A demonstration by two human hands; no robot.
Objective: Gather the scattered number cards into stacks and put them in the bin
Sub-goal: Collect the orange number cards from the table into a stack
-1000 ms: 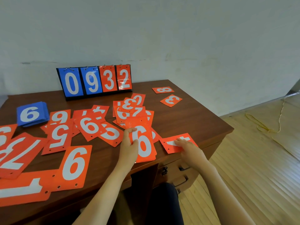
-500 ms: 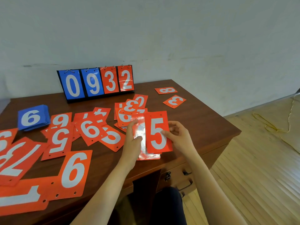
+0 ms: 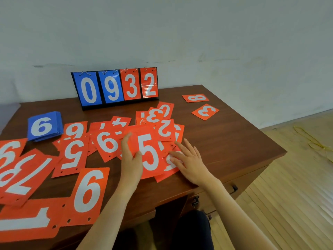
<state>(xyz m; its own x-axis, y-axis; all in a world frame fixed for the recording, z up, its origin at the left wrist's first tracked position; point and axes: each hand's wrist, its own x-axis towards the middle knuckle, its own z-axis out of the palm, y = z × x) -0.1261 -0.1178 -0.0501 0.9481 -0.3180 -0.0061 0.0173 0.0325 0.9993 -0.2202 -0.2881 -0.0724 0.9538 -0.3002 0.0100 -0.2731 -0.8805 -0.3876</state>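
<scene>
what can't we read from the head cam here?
- Bin: none in view.
- Stack under the 5 card: count and digits covered by it and the left hand.
- Card under the right hand: digit partly covered.
- Far-left orange cards: cut by frame edge.
</scene>
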